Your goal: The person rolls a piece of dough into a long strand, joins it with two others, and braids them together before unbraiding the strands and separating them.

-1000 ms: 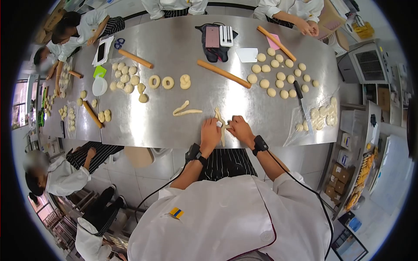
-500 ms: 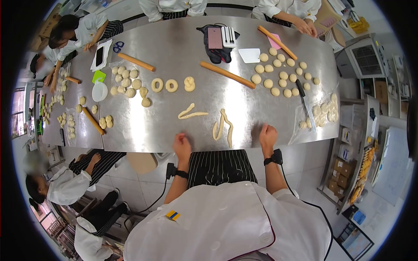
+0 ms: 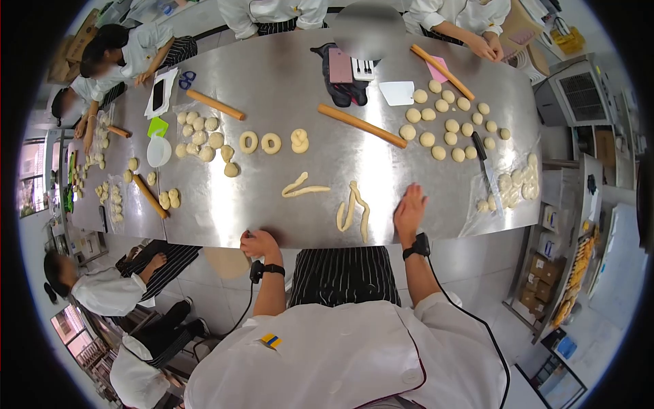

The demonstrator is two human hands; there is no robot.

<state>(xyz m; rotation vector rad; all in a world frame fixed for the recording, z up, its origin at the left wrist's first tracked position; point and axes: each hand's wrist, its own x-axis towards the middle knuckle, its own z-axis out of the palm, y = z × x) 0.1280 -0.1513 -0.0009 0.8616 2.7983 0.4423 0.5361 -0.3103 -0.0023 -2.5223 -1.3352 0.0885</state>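
My right hand point(image 3: 411, 210) lies flat on the steel table with its fingers stretched out, holding nothing. To its left are strips of dough: a bent double strand point(image 3: 353, 208) close to the front edge, and a V-shaped dough strip point(image 3: 303, 186) farther left. At the table's front edge rests my left hand point(image 3: 260, 243), its fingers curled in, with no object showing in it. Beyond the strips sit two dough rings point(image 3: 248, 142) point(image 3: 271, 143) and a knotted piece of dough point(image 3: 300, 140).
Dough balls point(image 3: 451, 125) are spread at the right, beside a knife point(image 3: 488, 170) and bagged dough point(image 3: 519, 183). A rolling pin point(image 3: 362, 125) lies mid-table. More dough balls point(image 3: 199, 136) and a bowl point(image 3: 159, 151) stand left. Co-workers point(image 3: 129, 54) are around the table.
My left hand has moved left and down to the table's edge. My right hand has gone from a closed fist to lying flat with fingers extended. The dough pieces look unchanged.
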